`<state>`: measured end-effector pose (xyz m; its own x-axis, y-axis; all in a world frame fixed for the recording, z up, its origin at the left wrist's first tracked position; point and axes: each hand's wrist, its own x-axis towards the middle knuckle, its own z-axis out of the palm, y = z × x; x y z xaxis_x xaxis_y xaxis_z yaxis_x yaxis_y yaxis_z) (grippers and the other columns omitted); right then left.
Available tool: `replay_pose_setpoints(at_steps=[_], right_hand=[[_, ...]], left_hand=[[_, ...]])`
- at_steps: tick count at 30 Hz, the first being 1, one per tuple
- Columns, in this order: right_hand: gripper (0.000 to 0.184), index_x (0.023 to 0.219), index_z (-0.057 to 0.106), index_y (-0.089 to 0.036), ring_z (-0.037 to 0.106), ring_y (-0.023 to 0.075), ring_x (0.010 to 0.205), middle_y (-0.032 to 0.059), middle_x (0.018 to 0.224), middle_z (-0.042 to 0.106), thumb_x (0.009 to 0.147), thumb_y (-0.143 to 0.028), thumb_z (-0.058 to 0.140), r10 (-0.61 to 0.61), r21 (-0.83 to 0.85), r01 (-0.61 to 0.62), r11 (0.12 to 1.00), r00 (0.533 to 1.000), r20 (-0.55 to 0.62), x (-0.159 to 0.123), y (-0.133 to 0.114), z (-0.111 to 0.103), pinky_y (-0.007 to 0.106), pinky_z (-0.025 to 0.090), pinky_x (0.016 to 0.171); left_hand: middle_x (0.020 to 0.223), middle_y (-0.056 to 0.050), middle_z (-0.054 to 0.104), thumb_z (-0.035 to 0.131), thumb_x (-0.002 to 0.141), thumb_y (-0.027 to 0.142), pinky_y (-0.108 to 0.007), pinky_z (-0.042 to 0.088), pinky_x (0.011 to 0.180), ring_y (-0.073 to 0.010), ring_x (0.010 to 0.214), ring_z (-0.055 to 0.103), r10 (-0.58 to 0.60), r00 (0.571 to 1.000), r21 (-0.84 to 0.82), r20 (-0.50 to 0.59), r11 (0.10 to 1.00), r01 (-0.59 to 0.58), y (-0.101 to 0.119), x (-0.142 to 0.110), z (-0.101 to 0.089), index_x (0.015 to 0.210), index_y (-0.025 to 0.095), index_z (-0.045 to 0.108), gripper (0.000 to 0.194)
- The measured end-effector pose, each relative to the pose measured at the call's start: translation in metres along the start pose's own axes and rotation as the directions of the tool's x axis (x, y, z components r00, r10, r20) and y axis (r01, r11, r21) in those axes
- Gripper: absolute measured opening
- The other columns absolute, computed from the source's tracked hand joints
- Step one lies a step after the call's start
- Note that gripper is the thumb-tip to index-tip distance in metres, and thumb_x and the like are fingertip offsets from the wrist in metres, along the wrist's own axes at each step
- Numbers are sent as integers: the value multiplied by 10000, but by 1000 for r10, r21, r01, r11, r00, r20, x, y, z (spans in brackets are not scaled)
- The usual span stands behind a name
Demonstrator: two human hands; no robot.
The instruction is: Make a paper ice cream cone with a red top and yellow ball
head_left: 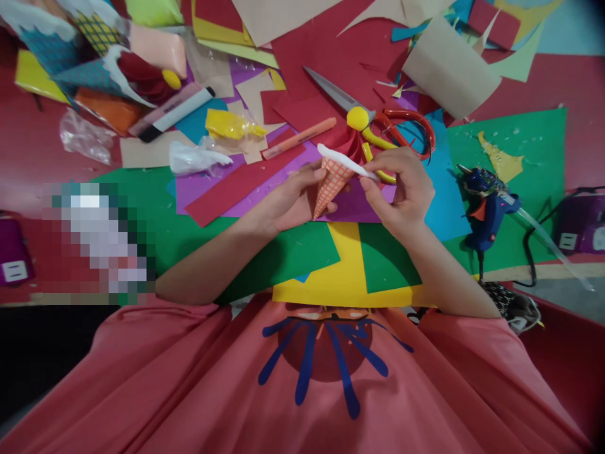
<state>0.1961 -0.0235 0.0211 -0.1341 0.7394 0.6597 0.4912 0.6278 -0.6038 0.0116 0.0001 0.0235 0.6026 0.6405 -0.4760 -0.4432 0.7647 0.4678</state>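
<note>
A small paper cone [333, 184], orange with a pale criss-cross pattern, points downward in front of me. My left hand [302, 195] is closed around the cone from the left. Along its top edge runs a white roll of soft clay [341, 156], whose right end my right hand [399, 189] pinches between thumb and fingers. Red folded paper [348, 144] with a yellow ball [358, 118] shows just above the rim; whether it sits in the cone or behind it I cannot tell. Scissors [333, 91] with red handles lie beyond my hands.
A blue glue gun [489, 205] with a glue stick lies at the right on green sheets [534, 145]. Finished-looking cones [94, 77], an orange marker [299, 139] and bagged white clay [196, 157] are at the left. A cardboard roll [449, 69] stands among paper scraps.
</note>
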Motion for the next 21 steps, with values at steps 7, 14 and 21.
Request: replay_pose_setpoints(at_steps=[7, 14, 21], right_hand=[[122, 1051, 632, -321, 707, 187, 865, -11, 922, 724, 935, -335, 596, 31, 5, -31, 1000, 1000, 7, -2, 0, -1, 382, 614, 755], [81, 1002, 636, -288, 691, 149, 814, -24, 889, 713, 923, -309, 634, 55, 24, -53, 998, 997, -53, -2, 4, 1, 330, 604, 704], [179, 1008, 644, -303, 715, 204, 942, 4, 939, 722, 963, -437, 535, 97, -48, -96, 994, 995, 18, -4, 7, -1, 440, 619, 826]], left_hand=[[846, -32, 743, 475, 966, 349, -148, 409, 450, -130, 694, 715, -85, 996, -62, -16, 994, 84, 2, 2, -3, 1044, 168, 652, 266], [814, -33, 737, 434, 985, 414, -142, 344, 408, -74, 516, 607, -117, 993, -63, -1, 991, 117, 3, 1, 1, 1086, 175, 641, 331], [689, -18, 699, 295, 1021, 419, -150, 321, 362, -48, 369, 478, -136, 991, -85, -1, 987, 136, 6, -1, 8, 1052, 147, 634, 436]])
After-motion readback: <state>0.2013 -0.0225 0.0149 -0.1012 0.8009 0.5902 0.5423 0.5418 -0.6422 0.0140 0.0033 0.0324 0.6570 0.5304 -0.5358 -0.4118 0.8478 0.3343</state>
